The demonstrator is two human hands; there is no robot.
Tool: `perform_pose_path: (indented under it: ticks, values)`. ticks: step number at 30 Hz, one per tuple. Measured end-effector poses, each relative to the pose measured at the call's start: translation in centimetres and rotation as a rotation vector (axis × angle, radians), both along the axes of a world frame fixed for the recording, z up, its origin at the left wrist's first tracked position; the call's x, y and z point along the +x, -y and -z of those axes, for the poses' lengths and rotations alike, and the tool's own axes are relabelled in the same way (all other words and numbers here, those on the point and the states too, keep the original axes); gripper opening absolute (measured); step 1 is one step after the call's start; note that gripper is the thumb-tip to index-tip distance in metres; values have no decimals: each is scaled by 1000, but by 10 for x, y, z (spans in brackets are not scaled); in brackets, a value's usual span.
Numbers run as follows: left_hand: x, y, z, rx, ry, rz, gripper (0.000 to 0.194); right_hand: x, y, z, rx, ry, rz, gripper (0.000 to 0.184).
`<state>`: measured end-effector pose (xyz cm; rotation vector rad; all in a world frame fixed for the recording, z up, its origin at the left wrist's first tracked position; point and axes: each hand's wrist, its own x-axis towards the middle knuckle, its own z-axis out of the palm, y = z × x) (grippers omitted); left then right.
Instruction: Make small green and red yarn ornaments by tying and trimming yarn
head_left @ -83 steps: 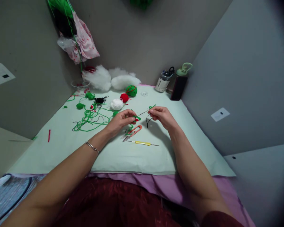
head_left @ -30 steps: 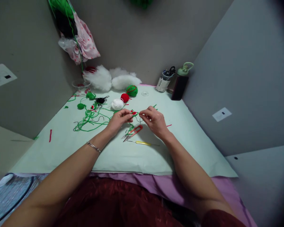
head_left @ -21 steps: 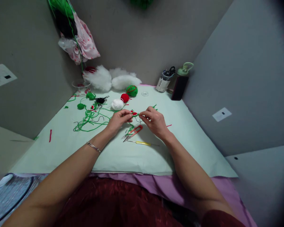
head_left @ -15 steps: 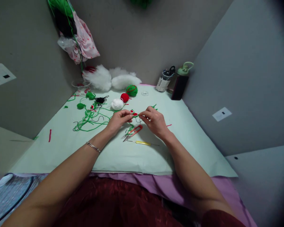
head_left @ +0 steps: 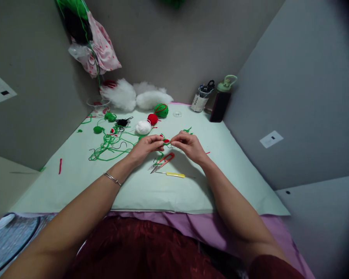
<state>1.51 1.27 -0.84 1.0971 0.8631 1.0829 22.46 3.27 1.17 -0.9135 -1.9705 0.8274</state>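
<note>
Between my two hands, above the table, is a small red and green crochet piece [head_left: 166, 142]. My left hand [head_left: 145, 148] pinches its left side between thumb and fingers. At its right edge, the thumb and fingertips of my right hand [head_left: 190, 146] are pinched together; what lies between them is too small to make out. A dark thread [head_left: 171, 147] hangs beside the piece. Below the hands lie orange-handled thread snips [head_left: 166, 159] over a bit of green yarn. Nearer to me is a crochet hook with a yellow handle [head_left: 175, 175].
Tangled green yarn [head_left: 107, 149] spreads left of my hands. White [head_left: 143, 127], red [head_left: 152, 119] and green [head_left: 161, 110] yarn balls stand behind them, before white stuffing [head_left: 154, 100]. A pen cup [head_left: 199, 102] and a bottle [head_left: 221, 104] stand at the back right.
The view has shifted slightly. My right fingers have turned a little at the piece's edge, and the dark thread hangs differently. Both hands keep their pinch.
</note>
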Motion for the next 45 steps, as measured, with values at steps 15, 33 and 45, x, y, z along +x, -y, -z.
perform_pose_path:
  ticks: [15, 33, 45]
  values:
    - [3, 3, 1, 10, -15, -44, 26, -5, -4, 13, -31, 1, 130, 12]
    - [5, 1, 6, 142, -72, -123, 23, -21, 8, 15, -50, -76, 92, 7]
    - [7, 1, 9, 192, -229, -121, 19, -17, 14, 12, 359, 371, 54, 20]
